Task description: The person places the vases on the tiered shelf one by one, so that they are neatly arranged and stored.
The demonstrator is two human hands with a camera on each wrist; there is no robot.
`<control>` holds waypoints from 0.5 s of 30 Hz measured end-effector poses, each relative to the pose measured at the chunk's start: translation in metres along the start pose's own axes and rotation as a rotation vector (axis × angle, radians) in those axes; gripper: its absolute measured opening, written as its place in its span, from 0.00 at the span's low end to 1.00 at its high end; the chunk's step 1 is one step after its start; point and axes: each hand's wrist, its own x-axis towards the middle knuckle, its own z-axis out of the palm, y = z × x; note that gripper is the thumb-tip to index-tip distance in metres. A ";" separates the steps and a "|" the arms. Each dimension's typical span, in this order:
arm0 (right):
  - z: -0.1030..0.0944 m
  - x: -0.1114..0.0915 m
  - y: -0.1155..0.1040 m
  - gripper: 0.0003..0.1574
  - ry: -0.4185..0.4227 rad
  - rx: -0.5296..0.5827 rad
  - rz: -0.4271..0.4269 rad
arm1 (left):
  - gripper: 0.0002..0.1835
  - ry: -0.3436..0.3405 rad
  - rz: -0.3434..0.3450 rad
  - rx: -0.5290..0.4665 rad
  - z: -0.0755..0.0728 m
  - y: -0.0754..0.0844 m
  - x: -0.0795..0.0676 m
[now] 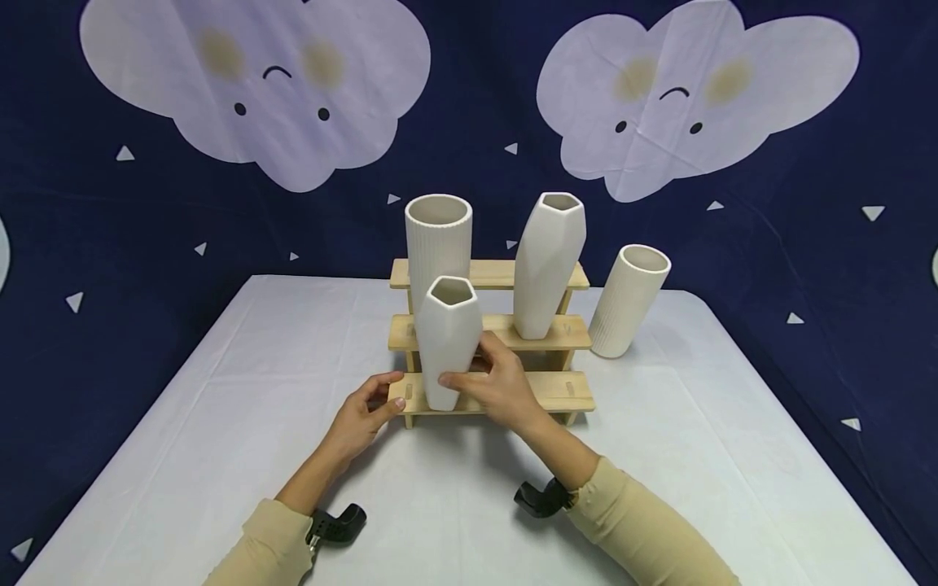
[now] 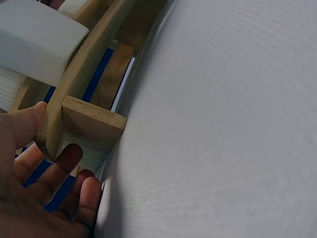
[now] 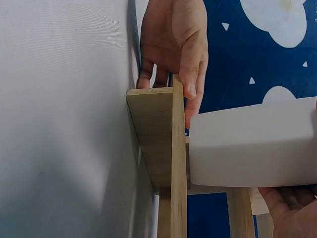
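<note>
My right hand (image 1: 506,389) holds a white faceted vase (image 1: 449,346) near its lower part, thumb in front. The vase stands nearly upright at the left of the lowest tier of a three-tier wooden stand (image 1: 531,389); in the right wrist view its base (image 3: 198,151) is right by the board, and I cannot tell whether it bears fully on it. My left hand (image 1: 361,419) grips the left end of that lowest board (image 2: 62,94), thumb on top and fingers beneath.
Behind the held vase stands a ribbed white cylinder vase (image 1: 440,244). Another faceted vase (image 1: 545,268) is on the middle tier at right. A second ribbed cylinder vase (image 1: 628,303) stands on the white-covered table (image 1: 220,456) right of the stand. A dark blue cloud-patterned cloth (image 1: 484,89) hangs behind.
</note>
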 end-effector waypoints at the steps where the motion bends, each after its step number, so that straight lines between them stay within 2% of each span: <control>1: 0.000 0.000 0.001 0.40 -0.005 0.000 -0.007 | 0.25 -0.001 0.002 -0.002 0.000 0.000 0.000; 15: 0.005 0.004 0.002 0.40 -0.002 -0.036 -0.036 | 0.24 -0.009 0.003 -0.003 -0.001 -0.001 0.000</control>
